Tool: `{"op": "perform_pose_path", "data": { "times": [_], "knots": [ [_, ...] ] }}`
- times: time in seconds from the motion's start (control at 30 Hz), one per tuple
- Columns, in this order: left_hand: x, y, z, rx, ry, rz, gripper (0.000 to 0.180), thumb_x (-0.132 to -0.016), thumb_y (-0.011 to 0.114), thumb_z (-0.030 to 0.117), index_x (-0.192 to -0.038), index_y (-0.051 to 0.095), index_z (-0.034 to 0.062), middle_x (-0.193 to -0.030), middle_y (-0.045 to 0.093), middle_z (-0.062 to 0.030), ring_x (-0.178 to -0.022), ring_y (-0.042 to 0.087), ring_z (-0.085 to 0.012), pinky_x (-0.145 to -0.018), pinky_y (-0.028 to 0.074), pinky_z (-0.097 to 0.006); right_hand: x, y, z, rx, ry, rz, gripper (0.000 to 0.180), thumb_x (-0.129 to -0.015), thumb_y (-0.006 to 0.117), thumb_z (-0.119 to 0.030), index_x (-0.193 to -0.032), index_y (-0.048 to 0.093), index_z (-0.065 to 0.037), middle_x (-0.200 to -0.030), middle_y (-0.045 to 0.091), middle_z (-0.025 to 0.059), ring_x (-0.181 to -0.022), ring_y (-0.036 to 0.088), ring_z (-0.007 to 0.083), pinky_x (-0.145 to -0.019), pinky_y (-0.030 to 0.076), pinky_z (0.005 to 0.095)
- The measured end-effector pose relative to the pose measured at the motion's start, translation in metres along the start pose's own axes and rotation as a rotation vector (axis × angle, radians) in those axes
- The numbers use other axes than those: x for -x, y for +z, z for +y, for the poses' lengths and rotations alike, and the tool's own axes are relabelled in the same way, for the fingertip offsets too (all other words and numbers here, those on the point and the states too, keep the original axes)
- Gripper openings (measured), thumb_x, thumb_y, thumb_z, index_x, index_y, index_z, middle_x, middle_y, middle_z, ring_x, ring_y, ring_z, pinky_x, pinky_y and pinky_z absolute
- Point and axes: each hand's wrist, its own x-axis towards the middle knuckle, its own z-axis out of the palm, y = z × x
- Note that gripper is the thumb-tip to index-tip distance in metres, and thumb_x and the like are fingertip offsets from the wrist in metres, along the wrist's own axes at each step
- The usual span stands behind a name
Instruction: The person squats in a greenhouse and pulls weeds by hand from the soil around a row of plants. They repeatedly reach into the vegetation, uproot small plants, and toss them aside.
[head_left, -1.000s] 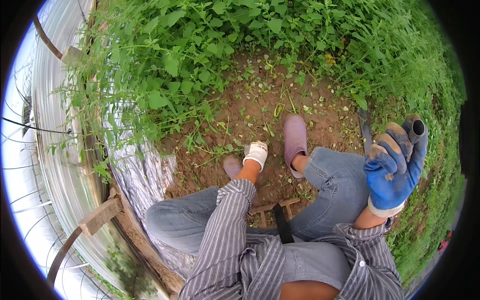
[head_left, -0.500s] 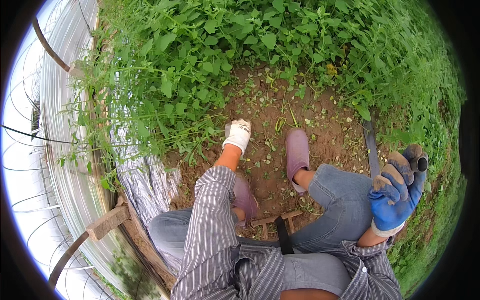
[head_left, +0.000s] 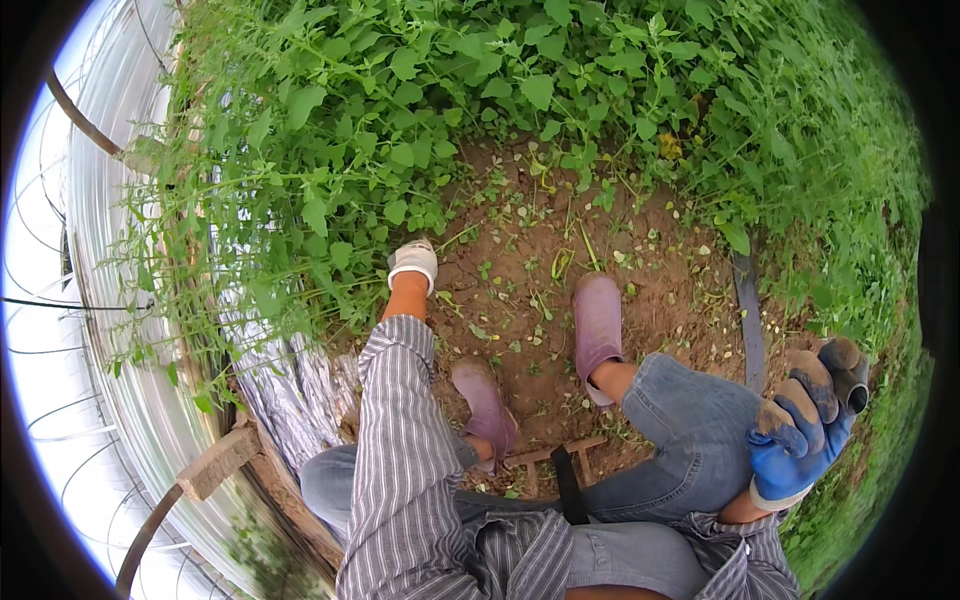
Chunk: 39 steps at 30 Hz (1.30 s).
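Our left hand (head_left: 413, 262), in a white knit glove, has pushed further fwd since a sec ago, fingers now buried in the broad-leaved green weeds (head_left: 330, 150) w/ grip hidden, so we can't tell if they're closed on a stem. Our right hand (head_left: 805, 430), in a blue rubber-coated glove w/ muddy fingertips, stays clamped round a dark tube-like tool handle (head_left: 848, 368) by the right knee. The weeds look dense, leafy & upright, edging the bare brown soil patch (head_left: 560, 250) ahead of the pink clogs (head_left: 597, 325).
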Motion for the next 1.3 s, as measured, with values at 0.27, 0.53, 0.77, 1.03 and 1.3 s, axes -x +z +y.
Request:
{"op": "perform_pose_path", "data": {
  "times": [0.27, 0.53, 0.77, 1.03, 1.3],
  "knots": [
    [0.019, 0.010, 0.029, 0.102, -0.008, 0.008, 0.028, -0.081, 0.050, 0.015, -0.104, 0.062, 0.0042, -0.104, 0.062, -0.0167, -0.095, 0.061, -0.0310, -0.076, 0.049, -0.042, 0.001, -0.004, 0.000, 0.036, 0.019, 0.002, 0.028, -0.096, 0.034, -0.035, -0.107, 0.046, -0.012, -0.072, 0.039, 0.0015, -0.054, 0.043, 0.0119, -0.052, 0.036, 0.0300],
    [0.062, 0.048, 0.026, 0.322, 0.061, 0.157, 0.026, -0.078, 0.051, 0.015, -0.099, 0.059, 0.0023, -0.095, 0.064, -0.0194, -0.086, 0.063, -0.0294, -0.074, 0.050, -0.038, 0.001, -0.001, 0.007, 0.016, 0.039, -0.010, 0.027, -0.096, 0.034, -0.034, -0.108, 0.045, -0.013, -0.072, 0.039, 0.0024, -0.054, 0.043, 0.0121, -0.052, 0.037, 0.0301],
    [0.124, 0.065, 0.075, 0.284, 0.369, -0.128, 0.045, -0.079, 0.048, 0.018, -0.121, 0.047, 0.0011, -0.106, 0.060, -0.0187, -0.099, 0.059, -0.0283, -0.085, 0.045, -0.036, 0.004, 0.004, 0.018, 0.028, 0.073, -0.052, 0.028, -0.096, 0.033, -0.035, -0.107, 0.045, -0.011, -0.071, 0.038, 0.0026, -0.054, 0.041, 0.0116, -0.052, 0.036, 0.0299],
    [0.066, 0.056, 0.006, 0.290, -0.111, 0.149, 0.082, -0.076, 0.057, 0.011, -0.141, 0.009, 0.0033, -0.139, 0.028, -0.0225, -0.106, 0.055, -0.0310, -0.085, 0.049, -0.037, 0.013, 0.008, 0.026, 0.048, 0.105, -0.076, 0.030, -0.095, 0.035, -0.032, -0.112, 0.045, -0.009, -0.074, 0.036, 0.0023, -0.056, 0.040, 0.0113, -0.053, 0.034, 0.0285],
    [0.060, 0.069, -0.014, 0.192, -0.114, 0.025, 0.035, -0.082, 0.051, 0.014, -0.114, 0.055, 0.0027, -0.109, 0.061, -0.0133, -0.096, 0.061, -0.0266, -0.078, 0.051, -0.036, 0.018, 0.009, 0.030, 0.093, 0.141, -0.130, 0.030, -0.094, 0.040, -0.028, -0.117, 0.044, -0.008, -0.079, 0.035, 0.0027, -0.060, 0.038, 0.0121, -0.055, 0.033, 0.0278]
  ]
}}
